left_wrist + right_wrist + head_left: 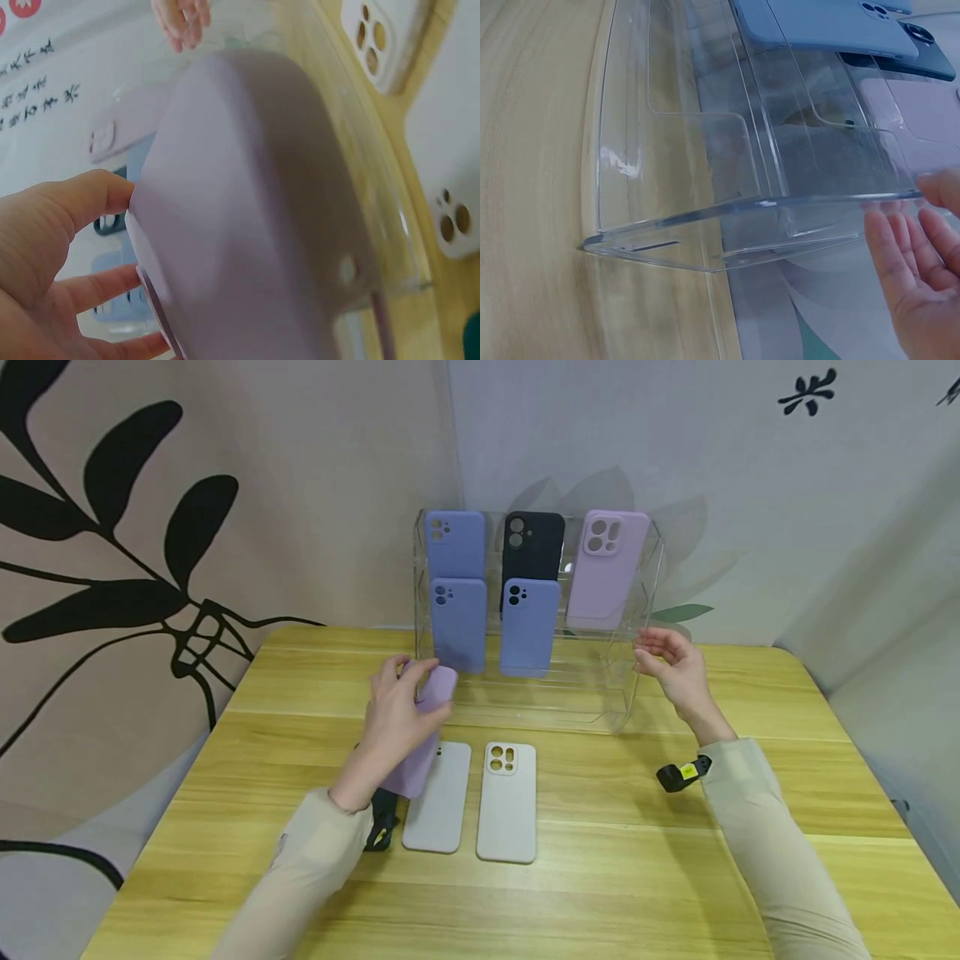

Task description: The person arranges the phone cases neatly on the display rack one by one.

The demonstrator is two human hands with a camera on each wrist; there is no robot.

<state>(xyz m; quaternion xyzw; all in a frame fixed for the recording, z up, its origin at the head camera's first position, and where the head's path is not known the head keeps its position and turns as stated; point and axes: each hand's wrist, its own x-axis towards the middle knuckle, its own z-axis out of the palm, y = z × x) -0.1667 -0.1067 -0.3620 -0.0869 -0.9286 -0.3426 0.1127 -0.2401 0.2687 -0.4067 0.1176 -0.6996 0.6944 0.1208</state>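
Observation:
My left hand holds a light purple phone case by its edges, tilted above the table at the front left of a clear acrylic display rack. In the left wrist view, the thumb and fingers grip one long side of the case. My right hand pinches the rack's right side edge, thumb on one face and fingers on the other. On the rack stand a blue case, a black case and a pink-purple case above, with two blue cases below.
Two white phone cases, one plain side up and one with camera cutouts, lie on the wooden table before the rack. Behind it is a wall with black leaf patterns. A dark green edge shows in the left wrist view.

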